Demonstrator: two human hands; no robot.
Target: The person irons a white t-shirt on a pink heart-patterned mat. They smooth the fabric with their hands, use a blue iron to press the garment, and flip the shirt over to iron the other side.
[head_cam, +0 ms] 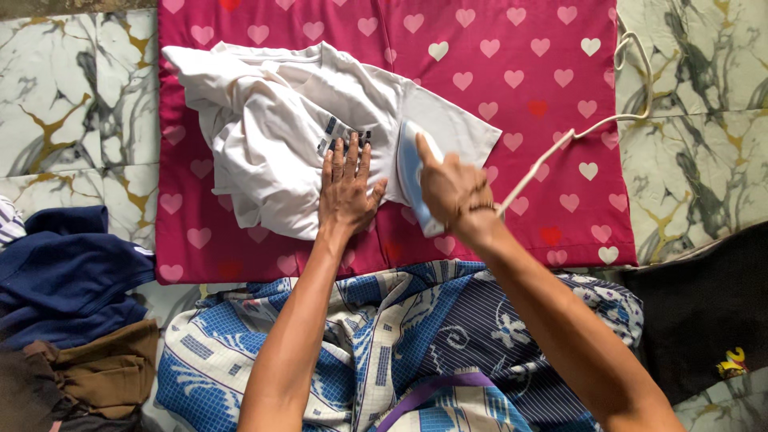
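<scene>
A crumpled white shirt (272, 120) with a small dark print lies on a pink cloth with pale hearts (528, 88) spread on the floor. My left hand (346, 188) presses flat on the shirt, fingers apart, near the print. Just to its right, my right hand (452, 188) grips the handle of a blue and white clothes iron (410, 164), which rests on the shirt's right part. The iron's white cord (560, 144) runs up and right to the marble floor.
Dark blue and brown clothes (72, 312) are piled at the lower left. A blue and white patterned cloth (384, 344) covers my lap. A black cloth (704, 304) lies at the right. Marble floor tiles (696, 144) surround the pink cloth.
</scene>
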